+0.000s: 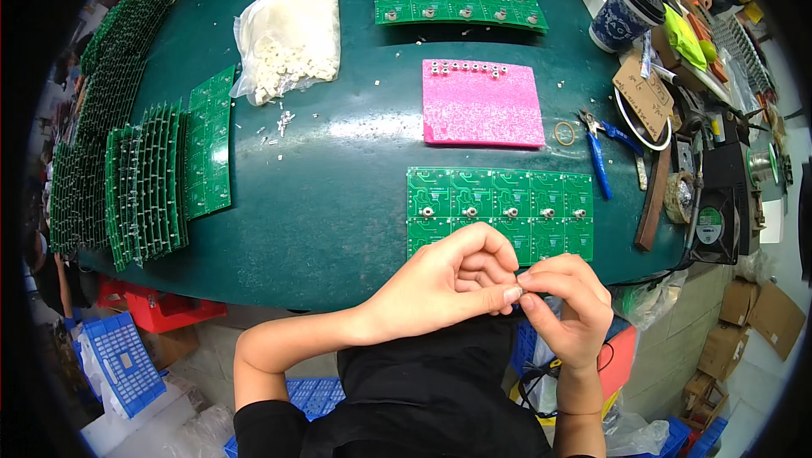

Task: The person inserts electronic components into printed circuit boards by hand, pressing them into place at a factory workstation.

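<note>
My left hand (452,280) and my right hand (571,301) meet at the fingertips in front of the table's near edge. Both are closed in a pinch on something small, too hidden by the fingers to name. Just beyond them lies a green circuit board panel (516,190), with a row of round metal components (512,213) across it. My left hand overlaps the panel's near edge in view. Farther back, a pink foam block (480,107) carries more such metal components (463,67) along its far side.
Another panel with metal components (457,0) lies at the back. On the left are a bag of small cream-coloured parts (288,31) and stacked circuit boards (145,187). Blue-handled pliers (599,158), a rubber band (564,133), a lidded cup (624,16) and a fan (715,225) sit on the right.
</note>
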Tool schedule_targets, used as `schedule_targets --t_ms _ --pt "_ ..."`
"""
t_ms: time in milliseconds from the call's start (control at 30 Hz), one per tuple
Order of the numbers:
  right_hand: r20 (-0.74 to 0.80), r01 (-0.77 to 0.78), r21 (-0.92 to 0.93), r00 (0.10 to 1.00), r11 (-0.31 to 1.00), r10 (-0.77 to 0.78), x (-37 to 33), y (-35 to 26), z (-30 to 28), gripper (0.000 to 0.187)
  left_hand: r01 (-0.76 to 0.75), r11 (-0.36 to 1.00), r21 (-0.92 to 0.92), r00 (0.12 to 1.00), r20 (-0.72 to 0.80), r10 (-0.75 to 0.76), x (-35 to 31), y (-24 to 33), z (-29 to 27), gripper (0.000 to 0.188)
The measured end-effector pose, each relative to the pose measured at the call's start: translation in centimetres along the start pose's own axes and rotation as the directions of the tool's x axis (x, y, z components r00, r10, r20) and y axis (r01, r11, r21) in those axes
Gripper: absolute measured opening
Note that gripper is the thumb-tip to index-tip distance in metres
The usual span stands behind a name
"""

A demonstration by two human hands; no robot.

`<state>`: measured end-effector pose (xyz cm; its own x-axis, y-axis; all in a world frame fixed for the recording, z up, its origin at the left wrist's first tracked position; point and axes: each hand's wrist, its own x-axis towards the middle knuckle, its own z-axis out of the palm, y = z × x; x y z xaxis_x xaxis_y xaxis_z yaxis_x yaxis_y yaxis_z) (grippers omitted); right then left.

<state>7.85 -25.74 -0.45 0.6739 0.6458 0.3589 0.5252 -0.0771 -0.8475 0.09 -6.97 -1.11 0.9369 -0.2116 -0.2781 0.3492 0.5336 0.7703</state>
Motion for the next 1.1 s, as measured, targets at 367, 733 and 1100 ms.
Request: schedule_targets --t_ms 367,733,1100 --pt "-0.131 -0.201 -0.391 0.978 0.898 0.162 -2.7 3.6 -3.9 0.018 -0.326 -0.234 0.916 0.806 0.399 0.438 -1.5 1.5 -3.5 0.041" --pt "-0.049 -0.077 -0.425 0.997 0.902 0.062 -2.1 4.0 -3.0 0.018 -0.272 -0.391 0.879 0.792 0.435 0.428 -0.9 0.2 -4.2 0.036" --pt "-0.035 -0.041 -0.442 0.999 0.896 0.028 -2.1 4.2 -3.2 0.018 -0.274 -0.380 0.884 0.784 0.434 0.444 -0.9 0.3 -4.3 0.031"
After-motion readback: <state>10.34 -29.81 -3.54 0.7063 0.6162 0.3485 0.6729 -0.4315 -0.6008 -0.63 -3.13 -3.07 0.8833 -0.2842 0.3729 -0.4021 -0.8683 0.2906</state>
